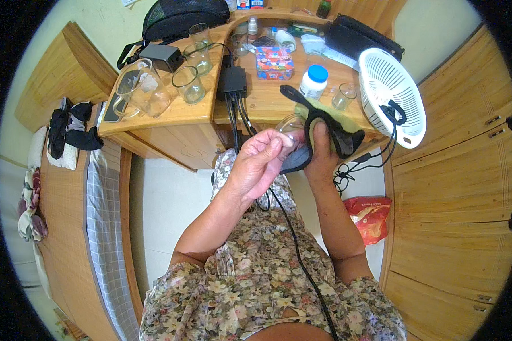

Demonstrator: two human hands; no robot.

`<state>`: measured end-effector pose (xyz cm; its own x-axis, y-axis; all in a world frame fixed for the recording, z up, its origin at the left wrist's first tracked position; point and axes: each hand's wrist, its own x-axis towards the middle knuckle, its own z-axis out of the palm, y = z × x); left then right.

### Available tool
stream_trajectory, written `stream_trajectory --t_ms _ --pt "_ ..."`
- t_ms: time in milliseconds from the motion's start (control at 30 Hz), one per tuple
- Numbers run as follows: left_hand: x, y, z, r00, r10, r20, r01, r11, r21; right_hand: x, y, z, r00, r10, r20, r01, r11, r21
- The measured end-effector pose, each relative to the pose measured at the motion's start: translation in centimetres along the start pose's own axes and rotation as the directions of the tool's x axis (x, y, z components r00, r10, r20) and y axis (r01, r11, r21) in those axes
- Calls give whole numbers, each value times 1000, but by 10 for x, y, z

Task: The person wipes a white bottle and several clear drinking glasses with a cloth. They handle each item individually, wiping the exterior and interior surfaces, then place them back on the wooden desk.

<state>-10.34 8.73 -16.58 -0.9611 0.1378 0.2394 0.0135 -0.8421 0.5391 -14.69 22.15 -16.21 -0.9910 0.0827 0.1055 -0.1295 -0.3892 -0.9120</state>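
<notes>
In front of my body, above the desk's front edge, my left hand is closed, thumb pressed against the forefinger. It grips a clear glass cup, whose rim shows just beyond the fingers; much of the cup is hidden by the hand and cloth. My right hand is wrapped round an olive-green cloth with black edging and a black loop, its thumb on top. The cloth lies against the cup's right side; whether part of it is inside the cup I cannot tell.
On the desk's left part stand a glass jug, glass cups and a black box. Beyond my hands are a blue-capped white bottle, a small glass, a colourful box and a white basket. Cables hang nearby.
</notes>
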Motion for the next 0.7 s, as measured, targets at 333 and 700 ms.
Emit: stream_trajectory --t_ms 333,700 --pt "1 7 11 961 -125 -248 158 980 119 10 -17 11 967 226 -118 -190 948 256" --pt "-5 -5 20 884 -48 -466 202 936 287 -7 -5 5 998 -27 -62 12 973 -231"
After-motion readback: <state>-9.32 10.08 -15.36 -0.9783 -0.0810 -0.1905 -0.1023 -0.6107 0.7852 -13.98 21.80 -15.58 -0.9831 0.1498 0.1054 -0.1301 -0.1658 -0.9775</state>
